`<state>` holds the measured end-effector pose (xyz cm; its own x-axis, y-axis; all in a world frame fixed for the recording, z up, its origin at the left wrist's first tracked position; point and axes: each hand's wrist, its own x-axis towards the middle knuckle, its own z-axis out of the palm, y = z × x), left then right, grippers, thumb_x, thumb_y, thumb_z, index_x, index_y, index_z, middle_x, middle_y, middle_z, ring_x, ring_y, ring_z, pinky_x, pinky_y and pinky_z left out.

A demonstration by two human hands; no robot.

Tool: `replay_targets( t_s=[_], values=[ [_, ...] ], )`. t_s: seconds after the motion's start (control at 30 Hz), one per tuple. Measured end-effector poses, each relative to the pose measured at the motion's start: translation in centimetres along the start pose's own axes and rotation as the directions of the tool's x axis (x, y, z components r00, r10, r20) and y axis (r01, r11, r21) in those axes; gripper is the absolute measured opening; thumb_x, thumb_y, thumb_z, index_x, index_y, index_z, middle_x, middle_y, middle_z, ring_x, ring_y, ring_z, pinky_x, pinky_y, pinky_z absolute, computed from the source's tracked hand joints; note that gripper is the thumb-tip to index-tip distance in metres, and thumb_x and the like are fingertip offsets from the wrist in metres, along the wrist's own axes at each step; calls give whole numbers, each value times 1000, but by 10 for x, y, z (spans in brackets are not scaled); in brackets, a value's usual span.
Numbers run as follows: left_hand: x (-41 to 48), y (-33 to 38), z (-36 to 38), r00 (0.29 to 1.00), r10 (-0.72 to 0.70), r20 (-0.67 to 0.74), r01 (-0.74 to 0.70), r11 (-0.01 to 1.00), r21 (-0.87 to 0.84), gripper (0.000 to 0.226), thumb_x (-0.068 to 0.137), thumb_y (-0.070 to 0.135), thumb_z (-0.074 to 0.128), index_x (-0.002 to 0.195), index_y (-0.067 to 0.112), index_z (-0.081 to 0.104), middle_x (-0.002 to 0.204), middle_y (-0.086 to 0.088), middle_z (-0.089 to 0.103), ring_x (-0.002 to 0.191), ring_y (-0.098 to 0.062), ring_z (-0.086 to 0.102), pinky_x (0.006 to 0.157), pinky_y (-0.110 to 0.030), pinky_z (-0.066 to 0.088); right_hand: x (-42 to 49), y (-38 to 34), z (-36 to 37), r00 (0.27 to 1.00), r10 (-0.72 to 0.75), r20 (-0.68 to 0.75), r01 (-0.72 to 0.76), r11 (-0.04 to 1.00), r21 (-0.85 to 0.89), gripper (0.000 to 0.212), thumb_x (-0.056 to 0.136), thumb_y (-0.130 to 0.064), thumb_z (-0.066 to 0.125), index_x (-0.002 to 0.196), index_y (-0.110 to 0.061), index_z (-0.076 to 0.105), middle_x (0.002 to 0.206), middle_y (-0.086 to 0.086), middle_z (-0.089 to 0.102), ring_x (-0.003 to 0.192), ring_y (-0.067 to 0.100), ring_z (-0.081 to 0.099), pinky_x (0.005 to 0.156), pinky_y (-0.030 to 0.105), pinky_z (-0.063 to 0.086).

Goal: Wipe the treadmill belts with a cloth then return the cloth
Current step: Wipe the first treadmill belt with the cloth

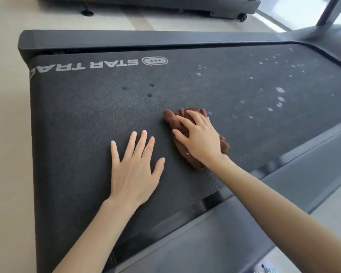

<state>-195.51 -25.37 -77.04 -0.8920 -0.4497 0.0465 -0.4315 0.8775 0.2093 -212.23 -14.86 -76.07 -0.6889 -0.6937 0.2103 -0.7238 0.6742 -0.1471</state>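
The floor (6,134) is pale and carries two machines. The near treadmill (126,37) fills most of the view, and a second treadmill (185,4) shows only its base along the top edge. That one presumably has a belt that needs wiping too.

The belt (87,125) is wide, dark and grainy. It is seen from the side, across the near rail (244,233), which suggests the person leans in over the rail to reach it. A post (327,12) rises at the upper right.

The left hand (134,172) lies flat on the bare belt with its fingers straight and fanned wide, holding nothing. It looks like a prop that takes the body's weight during the reach.

The right hand (199,138) lies on top of the cloth (171,117), just beside the left and a little further in. Its fingers are spread and only slightly bent, pressing down on the cloth without closing round it. A flat palm like this spreads the push over more fabric, so each stroke covers a broader strip.

The cloth is brown and bunched. It sits on the belt near the middle, and folds stick out past the fingertips and the wrist.

The logo (114,64) is printed at the far edge and reads upside down from here.

White spots (280,90) are scattered over the right part of the belt, beyond the cloth, so that stretch looks unwiped and is probably the next to be done. A few dark spots (149,95) sit to the left of the cloth, towards the logo. They may be damp marks, though that is hard to tell
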Motion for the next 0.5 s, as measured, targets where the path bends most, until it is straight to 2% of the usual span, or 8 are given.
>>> replay_targets(
  t_s=[0.13,0.27,0.37,0.5],
  values=[
    [6,9,4,1000,9,15,-10,998,69,72,89,58,2,150,21,15,158,6,7,145,-17,-2,111,-62,2,68,25,9,998,58,9,-59,998,20,43,94,-48,46,130,-28,54,142,4,44,133,25,34,111,45,27],
    [5,8,1,1000,17,25,-19,997,81,70,90,55,13,147,18,28,155,3,21,144,-20,13,110,-64,14,104,38,15,998,66,8,-66,997,40,42,93,-49,45,129,-28,55,141,3,45,131,25,35,105,46,34],
    [4,10,3,999,12,35,-16,996,92,67,91,54,18,146,18,31,154,3,24,144,-20,16,109,-64,18,89,44,16,1000,8,-4,-8,999,51,43,92,-48,46,130,-30,54,142,2,43,133,24,34,100,45,39],
    [5,11,3,999,-8,50,1,992,128,67,90,55,18,147,20,29,155,6,20,144,-16,12,111,-61,16,31,49,-4,991,-127,50,123,990,70,42,89,-47,51,128,-30,57,141,1,45,133,23,37,96,45,42]
  ],
)
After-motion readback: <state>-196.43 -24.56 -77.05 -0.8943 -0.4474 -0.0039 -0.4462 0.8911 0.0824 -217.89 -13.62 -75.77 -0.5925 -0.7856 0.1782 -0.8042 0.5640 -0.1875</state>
